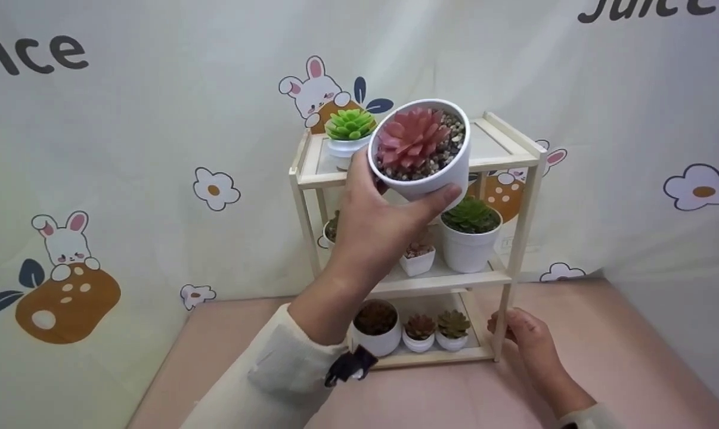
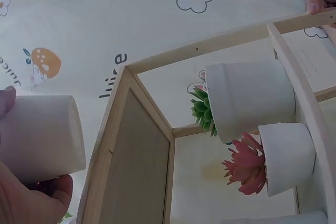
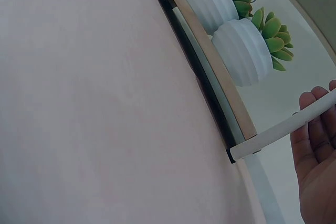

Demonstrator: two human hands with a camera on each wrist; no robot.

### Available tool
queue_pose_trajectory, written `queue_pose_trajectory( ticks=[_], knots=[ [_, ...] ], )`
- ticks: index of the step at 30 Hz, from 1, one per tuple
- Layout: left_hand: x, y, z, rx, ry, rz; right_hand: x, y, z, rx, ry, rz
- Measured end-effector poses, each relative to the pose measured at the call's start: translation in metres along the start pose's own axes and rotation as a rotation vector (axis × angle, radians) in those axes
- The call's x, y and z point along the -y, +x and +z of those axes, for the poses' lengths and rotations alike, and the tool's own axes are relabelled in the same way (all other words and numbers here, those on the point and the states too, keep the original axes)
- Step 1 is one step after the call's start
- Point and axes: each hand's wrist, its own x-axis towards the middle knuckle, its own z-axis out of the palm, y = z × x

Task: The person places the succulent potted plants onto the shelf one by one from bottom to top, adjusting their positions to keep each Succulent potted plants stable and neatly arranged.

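My left hand (image 1: pixel 380 220) grips a white round pot (image 1: pixel 422 187), raised in front of the top shelf and tilted toward me. A red succulent (image 1: pixel 413 138) and small pebbles fill the pot; only its plain white side shows in the left wrist view. The wooden three-tier plant shelf (image 1: pixel 383 290) stands behind. Low at its right side, my right hand (image 1: pixel 529 333) holds the front right post (image 1: pixel 502 322). In the right wrist view the fingers (image 3: pixel 317 129) pass behind that post. A bright green succulent (image 1: pixel 350 125) in a white pot sits at the top left.
On the middle shelf stand a large potted green succulent (image 1: pixel 471 238) and a small square pot (image 1: pixel 418 262), with another pot partly hidden at left. The bottom shelf holds a larger pot (image 1: pixel 376 339) and two small ribbed pots (image 3: pixel 244 51). A printed cloth (image 1: pixel 127 149) hangs behind.
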Motion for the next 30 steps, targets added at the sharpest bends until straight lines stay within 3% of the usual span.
queue_pose_trajectory(
  ticks=[12, 20, 30],
  knots=[
    [-0.007, 0.023, 0.015, -0.036, 0.077, 0.011, 0.001, -0.001, 0.0, 0.016, 0.017, 0.016],
    [-0.009, 0.034, 0.026, -0.007, 0.149, 0.026, -0.002, -0.001, 0.001, -0.012, 0.033, -0.01],
    [-0.008, 0.044, 0.029, -0.008, 0.227, -0.015, -0.001, -0.001, 0.001, -0.021, 0.036, -0.011]
  ],
)
